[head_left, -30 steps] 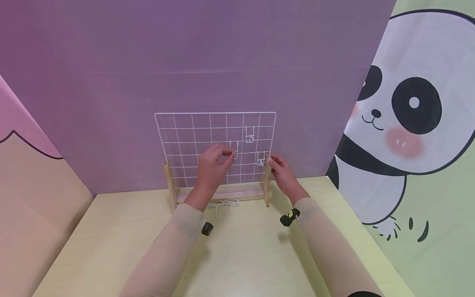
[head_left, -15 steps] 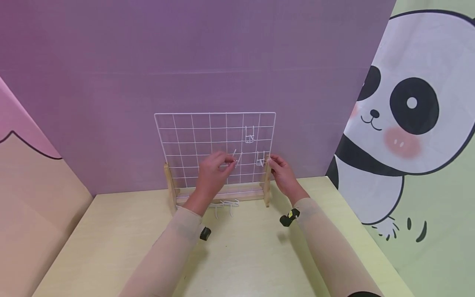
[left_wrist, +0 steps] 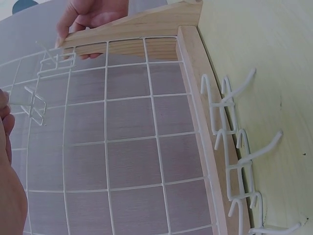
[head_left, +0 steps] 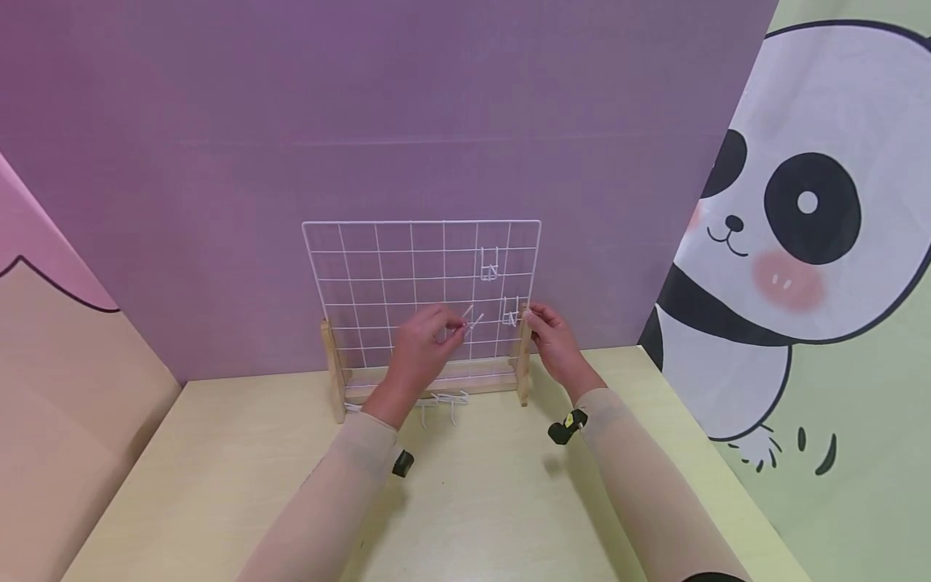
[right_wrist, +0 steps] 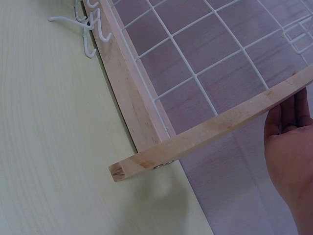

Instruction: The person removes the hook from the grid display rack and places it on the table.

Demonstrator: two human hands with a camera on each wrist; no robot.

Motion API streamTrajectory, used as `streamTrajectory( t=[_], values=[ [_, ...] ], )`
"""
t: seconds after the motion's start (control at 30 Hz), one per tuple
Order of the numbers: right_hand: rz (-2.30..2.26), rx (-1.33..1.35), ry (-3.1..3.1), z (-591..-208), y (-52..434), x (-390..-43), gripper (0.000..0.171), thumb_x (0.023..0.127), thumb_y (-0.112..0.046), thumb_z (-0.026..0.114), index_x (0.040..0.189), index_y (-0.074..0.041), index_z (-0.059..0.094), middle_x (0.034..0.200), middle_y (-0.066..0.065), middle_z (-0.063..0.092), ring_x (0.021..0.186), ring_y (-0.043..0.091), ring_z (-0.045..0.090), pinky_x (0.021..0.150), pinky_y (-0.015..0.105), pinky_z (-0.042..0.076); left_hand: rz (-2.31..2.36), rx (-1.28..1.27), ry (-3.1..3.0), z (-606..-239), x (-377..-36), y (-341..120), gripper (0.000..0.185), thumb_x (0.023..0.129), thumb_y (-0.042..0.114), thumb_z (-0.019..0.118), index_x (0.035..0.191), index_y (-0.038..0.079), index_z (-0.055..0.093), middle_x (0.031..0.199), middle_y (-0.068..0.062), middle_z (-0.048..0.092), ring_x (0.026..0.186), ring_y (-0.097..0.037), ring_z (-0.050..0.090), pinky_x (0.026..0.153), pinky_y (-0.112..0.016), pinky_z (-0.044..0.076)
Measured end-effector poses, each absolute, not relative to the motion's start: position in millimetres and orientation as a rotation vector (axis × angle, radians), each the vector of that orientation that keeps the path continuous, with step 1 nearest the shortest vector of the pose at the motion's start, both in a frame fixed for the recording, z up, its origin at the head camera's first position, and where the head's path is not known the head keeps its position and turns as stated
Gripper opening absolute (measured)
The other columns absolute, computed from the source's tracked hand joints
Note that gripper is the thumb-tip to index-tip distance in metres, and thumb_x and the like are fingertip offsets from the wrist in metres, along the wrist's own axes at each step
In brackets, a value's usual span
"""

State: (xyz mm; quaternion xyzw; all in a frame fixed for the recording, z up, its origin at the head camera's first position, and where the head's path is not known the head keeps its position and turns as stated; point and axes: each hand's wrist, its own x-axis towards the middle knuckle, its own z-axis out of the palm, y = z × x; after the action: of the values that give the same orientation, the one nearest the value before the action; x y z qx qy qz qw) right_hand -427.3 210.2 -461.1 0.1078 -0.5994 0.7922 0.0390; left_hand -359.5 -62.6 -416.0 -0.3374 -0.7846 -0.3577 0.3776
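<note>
A white wire grid [head_left: 429,221] stands upright in a wooden stand [head_left: 524,368]. Between thumb and fingers my left hand [head_left: 424,343] pinches the stem of a white wire hook [head_left: 475,321], its frame turned toward the grid's lower right part. In the left wrist view this hook [left_wrist: 35,105] is close to the wires; whether it touches them I cannot tell. My right hand [head_left: 556,339] grips the top of the stand's right post, by the grid's edge. Two similar hooks hang on the grid: an upper hook [head_left: 490,265] and a lower hook [head_left: 511,314] near the right hand.
Several loose white hooks [left_wrist: 244,164] lie in a row on the pale tabletop [head_left: 473,501], along the stand's wooden base bar [right_wrist: 128,93]. A purple backdrop [head_left: 414,105] rises behind the grid, and a panda-printed panel [head_left: 873,388] stands at the right.
My left hand has moved down and slightly right with the hook, whose frame has tilted from nearly upright to slanted, away from the upper cells. The right hand has stayed on the post.
</note>
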Motion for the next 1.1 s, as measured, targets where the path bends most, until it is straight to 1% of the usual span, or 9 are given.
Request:
streamTrajectory(
  t=[0.23,0.43,0.63,0.77,0.93,1.1],
  values=[
    [2.423,0.323,-1.846,-464,211,-430,0.019,0.114,-0.008,0.06,0.113,-0.022,0.072,0.111,-0.006,0.071,0.105,0.012,0.063,0.096,0.025,0.051,-0.835,-0.901,-2.042,-422,-364,-62,0.007,0.097,0.002,0.083,0.104,0.003,0.079,0.099,-0.006,0.076,0.093,-0.024,0.074,0.086,-0.036,0.065],
    [2.404,0.329,-1.871,-464,211,-431,0.014,0.115,-0.009,0.059,0.118,-0.017,0.07,0.113,-0.005,0.069,0.107,0.012,0.062,0.1,0.026,0.05,-0.801,-0.917,-2.042,-426,-365,-61,0.009,0.095,0.001,0.085,0.103,0.003,0.081,0.098,-0.005,0.077,0.093,-0.024,0.074,0.084,-0.036,0.065],
    [2.41,0.329,-1.883,-464,212,-433,0.012,0.114,-0.011,0.06,0.122,-0.014,0.069,0.115,-0.003,0.068,0.109,0.013,0.062,0.102,0.026,0.05,-0.786,-0.937,-2.059,-434,-369,-58,0.007,0.097,0.002,0.084,0.103,0.004,0.081,0.098,-0.003,0.076,0.093,-0.022,0.073,0.084,-0.034,0.064],
    [2.404,0.315,-1.9,-462,212,-430,0.014,0.114,-0.012,0.061,0.127,-0.01,0.067,0.116,-0.003,0.068,0.11,0.014,0.062,0.104,0.027,0.05,-0.748,-0.957,-2.068,-440,-372,-58,0.003,0.099,0.005,0.082,0.102,0.005,0.081,0.098,-0.003,0.076,0.093,-0.023,0.072,0.086,-0.035,0.064],
    [2.382,0.298,-1.929,-460,212,-428,0.025,0.115,-0.014,0.06,0.136,-0.001,0.062,0.118,-0.003,0.067,0.114,0.014,0.062,0.107,0.027,0.049,-0.698,-0.987,-2.081,-444,-372,-59,0.003,0.102,0.008,0.079,0.102,0.006,0.08,0.099,-0.003,0.076,0.093,-0.024,0.072,0.087,-0.037,0.063],
    [2.362,0.313,-1.94,-460,212,-428,0.034,0.115,-0.014,0.059,0.142,0.007,0.056,0.117,-0.004,0.067,0.113,0.014,0.062,0.107,0.028,0.049,-0.658,-1.0,-2.112,-449,-370,-57,0.003,0.1,0.006,0.081,0.102,0.006,0.08,0.1,-0.003,0.077,0.096,-0.023,0.072,0.091,-0.036,0.063]
  ],
)
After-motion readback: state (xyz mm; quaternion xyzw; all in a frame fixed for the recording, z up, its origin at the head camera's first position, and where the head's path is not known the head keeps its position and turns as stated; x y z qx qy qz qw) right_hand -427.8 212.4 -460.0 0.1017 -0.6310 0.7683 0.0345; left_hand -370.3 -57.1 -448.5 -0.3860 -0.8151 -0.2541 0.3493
